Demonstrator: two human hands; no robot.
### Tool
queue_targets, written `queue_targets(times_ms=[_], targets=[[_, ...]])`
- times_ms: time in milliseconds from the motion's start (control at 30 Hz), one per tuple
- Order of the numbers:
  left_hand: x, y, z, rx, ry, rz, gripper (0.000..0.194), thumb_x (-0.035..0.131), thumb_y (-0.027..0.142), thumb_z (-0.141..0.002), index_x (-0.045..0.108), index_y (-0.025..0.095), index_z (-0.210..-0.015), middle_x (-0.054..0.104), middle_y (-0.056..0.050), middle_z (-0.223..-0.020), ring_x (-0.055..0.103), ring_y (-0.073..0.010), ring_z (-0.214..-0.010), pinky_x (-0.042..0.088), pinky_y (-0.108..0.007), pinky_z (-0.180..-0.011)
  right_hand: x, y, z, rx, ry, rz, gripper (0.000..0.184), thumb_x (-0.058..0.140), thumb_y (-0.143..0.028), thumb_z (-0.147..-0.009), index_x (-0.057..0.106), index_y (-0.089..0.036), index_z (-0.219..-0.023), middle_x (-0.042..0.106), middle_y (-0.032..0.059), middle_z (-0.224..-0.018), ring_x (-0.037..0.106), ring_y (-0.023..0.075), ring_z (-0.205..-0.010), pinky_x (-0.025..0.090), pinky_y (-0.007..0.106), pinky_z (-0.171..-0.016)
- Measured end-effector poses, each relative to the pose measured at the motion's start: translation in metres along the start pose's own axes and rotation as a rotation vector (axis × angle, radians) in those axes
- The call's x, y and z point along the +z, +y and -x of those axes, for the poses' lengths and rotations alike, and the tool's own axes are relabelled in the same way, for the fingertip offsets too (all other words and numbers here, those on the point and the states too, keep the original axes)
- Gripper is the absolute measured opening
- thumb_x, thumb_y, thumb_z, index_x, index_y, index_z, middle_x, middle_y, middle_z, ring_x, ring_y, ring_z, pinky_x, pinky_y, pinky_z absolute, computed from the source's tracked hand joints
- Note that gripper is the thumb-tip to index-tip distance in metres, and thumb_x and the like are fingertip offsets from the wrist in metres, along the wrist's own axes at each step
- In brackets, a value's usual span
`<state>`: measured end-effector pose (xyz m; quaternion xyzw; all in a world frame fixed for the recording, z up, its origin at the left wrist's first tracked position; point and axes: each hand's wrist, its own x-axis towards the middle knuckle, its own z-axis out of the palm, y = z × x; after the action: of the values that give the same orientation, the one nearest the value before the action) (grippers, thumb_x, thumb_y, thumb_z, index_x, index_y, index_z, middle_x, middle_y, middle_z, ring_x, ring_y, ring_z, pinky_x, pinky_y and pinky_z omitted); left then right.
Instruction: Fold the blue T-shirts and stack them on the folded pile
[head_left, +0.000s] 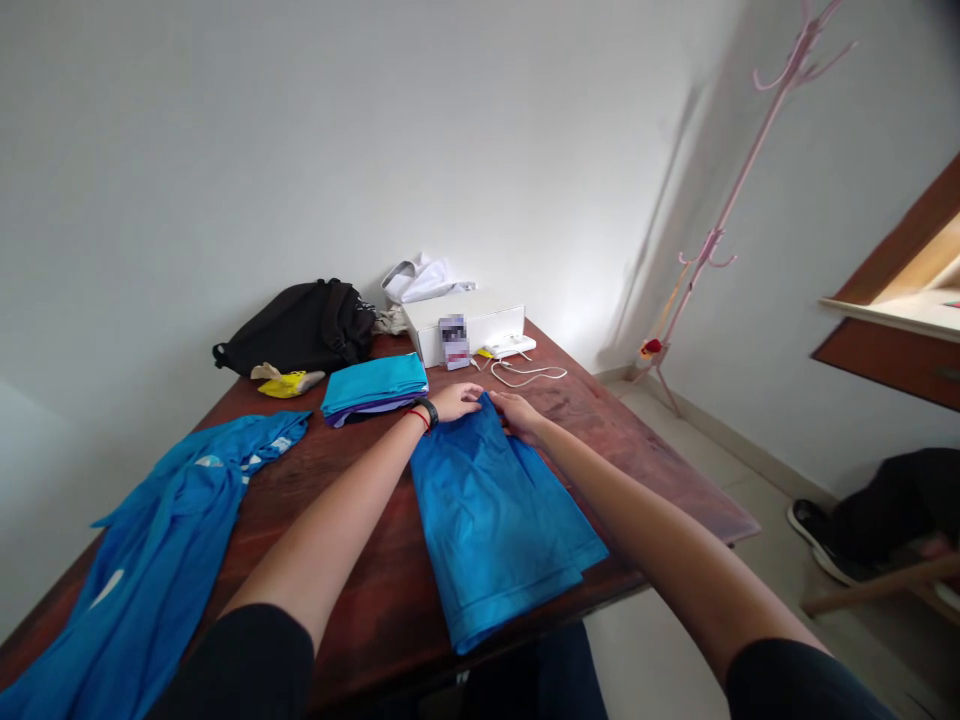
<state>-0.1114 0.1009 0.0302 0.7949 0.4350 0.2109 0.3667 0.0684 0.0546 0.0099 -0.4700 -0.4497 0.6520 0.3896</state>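
Reddish tabletop [379, 582] under blue garment [491, 515], long axis wallward, left hand [456, 402] and right hand [519, 415] in far-end pinch

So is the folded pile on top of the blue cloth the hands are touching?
No, the folded pile lies on the wooden table, to the left of that blue cloth.

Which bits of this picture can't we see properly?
All in the head view:
- Top end of the blue cloth: partly covered by the left hand and right hand.
- Print on the small box: blurred into little squares.
- Rest of the blue garment at left: cut off by the picture's bottom edge.
- Inside of the black bag: hidden by its own fabric.
- Top of the pink coat stand: cut off by the top edge.
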Motion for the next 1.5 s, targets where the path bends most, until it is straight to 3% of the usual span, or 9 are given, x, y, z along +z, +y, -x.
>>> queue_targets(times_ms=[133,233,333,467,667,867,1100,1233,1500], targets=[[-0.004,-0.013,-0.013,0.063,-0.084,0.051,0.045,0.080,0.037,-0.075,0.071,0.013,-0.112,0.075,-0.013,-0.106,0.069,-0.0233,-0.099,0.053,-0.036,-0.091,-0.004,0.006,0.008,-0.009,-0.020,0.036,0.027,0.072,-0.043,-0.084,0.069,-0.017,-0.093,0.065,0.0007,-0.068,0.055,0.0110,-0.052,0.040,0.020,-0.044],[-0.008,-0.018,-0.016,0.078,-0.080,0.054,0.043,0.076,0.041,-0.078,0.072,0.013,-0.110,0.075,-0.012,-0.109,0.068,-0.0233,-0.098,0.052,-0.035,-0.089,-0.007,0.012,0.010,-0.006,0.006,0.081,0.023,0.079,-0.035,-0.076,0.068,-0.015,-0.077,0.063,-0.0009,-0.059,0.051,0.0105,-0.047,0.037,0.021,-0.043],[-0.008,-0.017,-0.015,0.087,-0.051,0.056,0.044,0.068,0.045,-0.084,0.070,0.013,-0.115,0.074,-0.012,-0.112,0.067,-0.0227,-0.100,0.052,-0.032,-0.088,-0.006,0.018,0.009,-0.048,0.063,0.086,0.021,0.073,-0.035,-0.081,0.066,-0.017,-0.075,0.061,-0.0027,-0.056,0.049,0.0106,-0.046,0.037,0.021,-0.043],[-0.005,-0.018,-0.010,0.070,-0.011,0.034,0.049,0.058,0.053,-0.090,0.068,0.013,-0.118,0.072,-0.012,-0.117,0.066,-0.0222,-0.105,0.050,-0.030,-0.090,-0.004,0.019,0.011,-0.106,0.120,0.049,0.018,0.061,-0.036,-0.090,0.067,-0.019,-0.085,0.070,-0.0003,-0.070,0.062,0.0147,-0.059,0.048,0.024,-0.055],[-0.010,-0.036,0.003,-0.023,-0.060,-0.043,0.058,0.056,0.069,-0.084,0.072,0.015,-0.100,0.076,-0.008,-0.097,0.068,-0.0221,-0.090,0.050,-0.027,-0.074,-0.014,0.017,0.010,-0.129,0.248,0.149,0.022,0.055,-0.036,-0.093,0.067,-0.018,-0.089,0.073,0.0043,-0.074,0.067,0.0197,-0.067,0.054,0.028,-0.060],[-0.030,-0.049,0.011,-0.107,-0.118,-0.130,0.053,0.070,0.066,-0.071,0.072,0.017,-0.090,0.076,-0.005,-0.088,0.066,-0.0201,-0.081,0.046,-0.023,-0.066,-0.030,0.023,0.001,-0.097,0.293,0.342,0.023,0.064,-0.039,-0.086,0.070,-0.018,-0.078,0.070,0.0055,-0.066,0.065,0.0220,-0.064,0.049,0.028,-0.054],[-0.056,-0.062,0.026,-0.182,-0.185,-0.184,0.046,0.078,0.063,-0.060,0.073,0.021,-0.078,0.072,-0.001,-0.072,0.062,-0.0169,-0.067,0.042,-0.023,-0.059,-0.047,0.022,-0.007,-0.108,0.347,0.621,0.030,0.067,-0.039,-0.080,0.061,-0.019,-0.058,0.057,0.0000,-0.049,0.053,0.0159,-0.052,0.036,0.023,-0.047],[-0.060,-0.068,0.031,-0.186,-0.184,-0.171,0.043,0.081,0.061,-0.057,0.073,0.022,-0.074,0.072,-0.001,-0.072,0.063,-0.0174,-0.070,0.042,-0.023,-0.062,-0.051,0.019,-0.012,-0.123,0.367,0.743,0.036,0.066,-0.041,-0.079,0.055,-0.020,-0.053,0.048,-0.0030,-0.043,0.046,0.0125,-0.046,0.029,0.022,-0.044],[-0.059,-0.061,0.037,-0.202,-0.147,-0.167,0.043,0.078,0.065,-0.058,0.073,0.022,-0.064,0.070,-0.001,-0.065,0.059,-0.0169,-0.063,0.039,-0.024,-0.059,-0.052,0.003,-0.024,-0.118,0.364,0.845,0.035,0.068,-0.047,-0.078,0.057,-0.020,-0.058,0.045,-0.0046,-0.040,0.044,0.0125,-0.041,0.033,0.023,-0.041]])
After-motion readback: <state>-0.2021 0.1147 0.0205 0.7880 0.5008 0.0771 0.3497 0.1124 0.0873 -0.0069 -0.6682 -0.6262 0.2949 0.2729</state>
